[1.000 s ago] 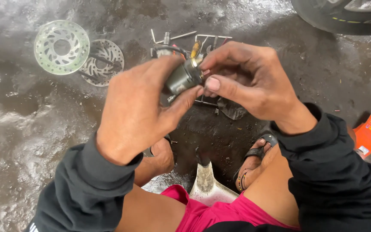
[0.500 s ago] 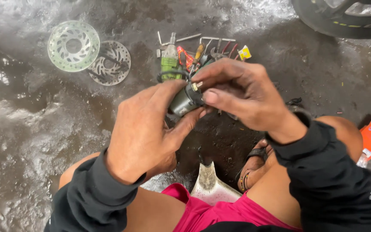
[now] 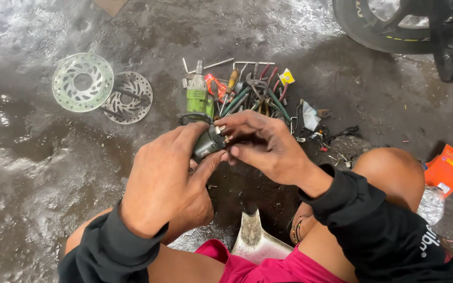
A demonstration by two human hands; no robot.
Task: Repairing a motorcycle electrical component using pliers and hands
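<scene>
— How were the hands placed?

— The left hand (image 3: pixel 166 181) came up from below, with its back to the camera. Its fingers were curled tight around a small dark cylinder part (image 3: pixel 207 143). The right hand (image 3: pixel 263 144) reached in from the right side. Its fingers were pinched on the top end of the same part. Both arms wore black sleeves.

— What did the part look like, and where was it?

— It was short, round and dark grey, with little shiny metal bits at its top end. It was held up in the air between the two hands, above the wet concrete floor (image 3: pixel 32 173) and in front of the pile of hand tools (image 3: pixel 255 91).

— Were there any packs or labels?

— Yes. An orange box (image 3: pixel 449 169) lay on the floor at the far right, just beside the person's knee. A small yellow tag (image 3: pixel 287 77) sat at the top of the tool pile. A green power tool (image 3: pixel 197 99) lay just past the hands. Two brake discs (image 3: pixel 82 82) lay at the upper left, overlapping.
</scene>
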